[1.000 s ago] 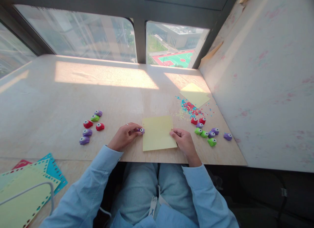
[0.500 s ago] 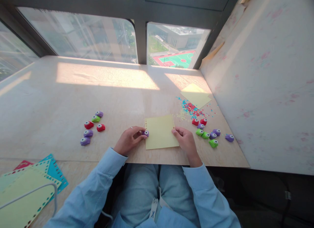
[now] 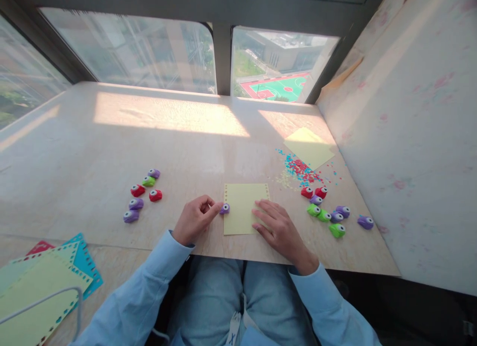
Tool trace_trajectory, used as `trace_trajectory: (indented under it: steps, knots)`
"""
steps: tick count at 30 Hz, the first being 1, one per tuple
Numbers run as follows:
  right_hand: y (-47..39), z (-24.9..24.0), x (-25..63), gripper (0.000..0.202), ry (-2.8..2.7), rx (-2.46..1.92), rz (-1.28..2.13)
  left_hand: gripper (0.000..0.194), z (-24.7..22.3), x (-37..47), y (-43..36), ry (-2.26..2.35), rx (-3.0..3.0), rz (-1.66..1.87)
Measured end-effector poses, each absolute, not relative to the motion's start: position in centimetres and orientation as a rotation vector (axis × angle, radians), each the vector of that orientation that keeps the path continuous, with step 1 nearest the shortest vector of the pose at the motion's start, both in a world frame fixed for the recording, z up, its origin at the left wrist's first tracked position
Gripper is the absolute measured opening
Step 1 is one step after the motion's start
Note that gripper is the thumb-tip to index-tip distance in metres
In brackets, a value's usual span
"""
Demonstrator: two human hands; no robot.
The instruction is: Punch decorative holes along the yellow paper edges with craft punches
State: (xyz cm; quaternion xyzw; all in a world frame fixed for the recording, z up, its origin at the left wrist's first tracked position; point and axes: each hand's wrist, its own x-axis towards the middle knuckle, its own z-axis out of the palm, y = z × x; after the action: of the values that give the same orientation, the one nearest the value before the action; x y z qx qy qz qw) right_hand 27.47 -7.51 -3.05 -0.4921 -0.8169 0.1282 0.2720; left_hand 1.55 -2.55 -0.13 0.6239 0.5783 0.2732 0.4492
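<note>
At the far left edge, a stack of punched paper sheets (image 3: 40, 281) lies on the near corner of the table (image 3: 112, 137); right of it, well apart, sits a left cluster of small punches (image 3: 143, 194) in red, purple and green. Next comes the left hand (image 3: 194, 219), loosely curled, with thumb and forefinger pinching a small purple punch (image 3: 224, 208) that is seated on the left edge of the yellow paper square (image 3: 242, 209). The square lies flat at the near middle of the table, its sides roughly parallel to the table's near edge; it appears slightly taller than wide, so its long axis runs near to far, and a row of punched holes follows its far edge and far-left corner. The punch points its mouth right, into the sheet. To do this step well, keep the punch pushed fully onto the edge, level with the sheet, and space it evenly below the previous hole before pressing straight down. The right hand (image 3: 278, 227) lies open, fingers spread flat on the sheet's right part, grasping nothing; it should press firmly so the sheet cannot pivot. Further right lie confetti (image 3: 298, 170), a right cluster of punches (image 3: 330, 209) and a second yellow sheet (image 3: 309, 147).
</note>
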Motion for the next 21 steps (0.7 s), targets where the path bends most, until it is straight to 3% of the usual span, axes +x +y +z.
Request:
trace_trajectory:
  steps: [21]
  knots:
    - [-7.7, -3.5, 27.0, 0.031, -2.255, -1.351, 0.275, 0.04, -0.8, 1.8, -2.2, 1.377, 1.292, 0.649]
